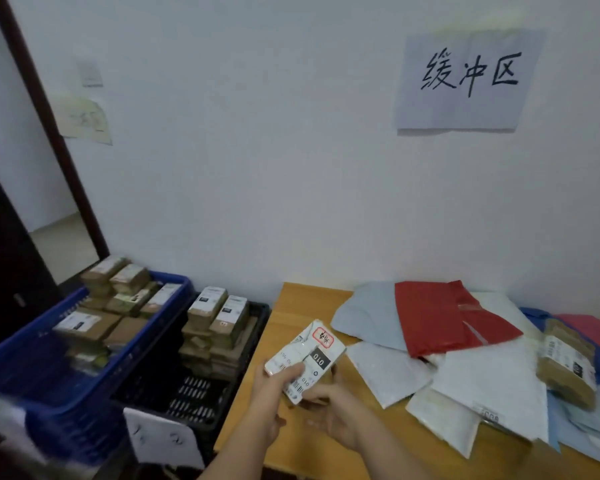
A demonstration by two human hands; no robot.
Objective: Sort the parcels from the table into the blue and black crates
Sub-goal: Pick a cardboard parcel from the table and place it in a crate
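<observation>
Cardboard parcel (305,358) with a white label held in both hands above the left edge of the wooden desk (302,303).

Left hand (274,393) holds the parcel in a closed grip, fingers curled over its near end; right hand (333,414) supports it from beneath, fingers curled round the underside, parcel tilted with the label up. Label shows "010" on a black patch and a red-bordered stamp. Blue crate (49,358) stands at far left, filled with stacked brown boxes. Black crate (201,393) sits between the blue crate and the desk, touching both, with brown boxes stacked at its far end and a white tag on its near wall. Desk carries grey, white and red mailer bags (447,341) and a taped brown parcel (565,362) near the right edge. Paper sign (465,81) with handwritten characters is fixed to the wall.
</observation>
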